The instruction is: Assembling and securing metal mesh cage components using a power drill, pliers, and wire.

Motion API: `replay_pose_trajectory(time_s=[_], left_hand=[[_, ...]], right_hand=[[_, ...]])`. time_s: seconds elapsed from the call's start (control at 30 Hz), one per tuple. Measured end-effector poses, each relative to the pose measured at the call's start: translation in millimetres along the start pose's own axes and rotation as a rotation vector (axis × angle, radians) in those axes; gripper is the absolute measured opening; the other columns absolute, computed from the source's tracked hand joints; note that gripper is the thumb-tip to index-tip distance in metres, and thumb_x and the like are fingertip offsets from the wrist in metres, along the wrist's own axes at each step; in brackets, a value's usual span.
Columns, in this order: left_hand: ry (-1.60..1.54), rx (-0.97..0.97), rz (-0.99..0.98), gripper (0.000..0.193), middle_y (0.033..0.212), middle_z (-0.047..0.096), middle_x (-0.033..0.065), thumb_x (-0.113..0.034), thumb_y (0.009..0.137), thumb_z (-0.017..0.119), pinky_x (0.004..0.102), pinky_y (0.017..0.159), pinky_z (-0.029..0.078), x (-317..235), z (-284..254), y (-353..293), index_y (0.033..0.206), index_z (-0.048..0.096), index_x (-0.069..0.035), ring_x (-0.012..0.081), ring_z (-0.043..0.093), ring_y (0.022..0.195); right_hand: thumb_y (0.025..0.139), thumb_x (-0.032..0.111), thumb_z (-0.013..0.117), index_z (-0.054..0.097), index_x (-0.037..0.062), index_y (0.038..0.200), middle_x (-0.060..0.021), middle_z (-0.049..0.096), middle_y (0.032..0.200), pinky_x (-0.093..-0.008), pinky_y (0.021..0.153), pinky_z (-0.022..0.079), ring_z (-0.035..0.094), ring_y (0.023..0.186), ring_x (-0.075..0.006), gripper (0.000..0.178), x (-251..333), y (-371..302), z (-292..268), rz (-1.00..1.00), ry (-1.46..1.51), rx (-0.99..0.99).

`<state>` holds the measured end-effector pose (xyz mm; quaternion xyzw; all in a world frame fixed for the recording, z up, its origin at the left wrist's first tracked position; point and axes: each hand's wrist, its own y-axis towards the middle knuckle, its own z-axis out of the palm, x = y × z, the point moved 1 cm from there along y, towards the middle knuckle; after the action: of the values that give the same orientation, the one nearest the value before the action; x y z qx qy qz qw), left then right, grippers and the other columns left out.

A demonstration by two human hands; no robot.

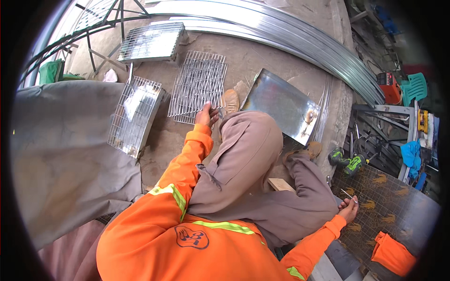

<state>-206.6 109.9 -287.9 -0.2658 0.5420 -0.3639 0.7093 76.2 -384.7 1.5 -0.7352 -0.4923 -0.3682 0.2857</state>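
My left hand is at the near right corner of a stack of wire grates, its fingers closed on the edge. The grates lie on the ground, slightly askew on one another. Low beside my right knee, my right hand pinches a thin pale rod that points up and left. Left of the stack stands a shiny sheet-metal box with a grate on top. A similar grate-topped box sits farther back. In front of my knees lies a shallow sheet-metal tray, with a discoloured spot in one corner.
Long metal profiles stretch across the back. A grey tarp covers the left side. Green-black cordless power tools rest on a dark patterned board at right, near an orange cloth. A metal frame stands beyond.
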Motion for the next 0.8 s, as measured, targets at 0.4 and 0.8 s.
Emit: replay_pose_trajectory(time_s=[0.4,0.8], left_hand=[[0.208,0.190,0.310,0.023,0.077,0.065,0.0116,-0.017,0.087,0.068,0.0340,0.063,0.063,-197.2,76.5,-61.9,0.091,0.060,0.004,0.0254,0.070,0.067],[0.794,0.798,0.641,0.033,0.113,0.070,0.0203,-0.023,0.098,0.053,0.0310,0.077,0.055,-252.5,205.6,-201.4,0.108,0.064,0.007,0.0276,0.069,0.104]], right_hand=[[0.099,0.021,0.060,0.063,0.0034,0.113,-0.0016,0.063,0.074,-0.0206,0.055,0.045,0.056,0.062,-0.0058,0.023,2.7,-21.3,33.7,-0.305,0.053,0.143],[0.098,0.020,0.059,0.065,0.0066,0.111,-0.0033,0.066,0.073,-0.0243,0.058,0.047,0.060,0.063,-0.0081,0.020,16.9,-42.4,28.4,-0.215,0.095,0.126]])
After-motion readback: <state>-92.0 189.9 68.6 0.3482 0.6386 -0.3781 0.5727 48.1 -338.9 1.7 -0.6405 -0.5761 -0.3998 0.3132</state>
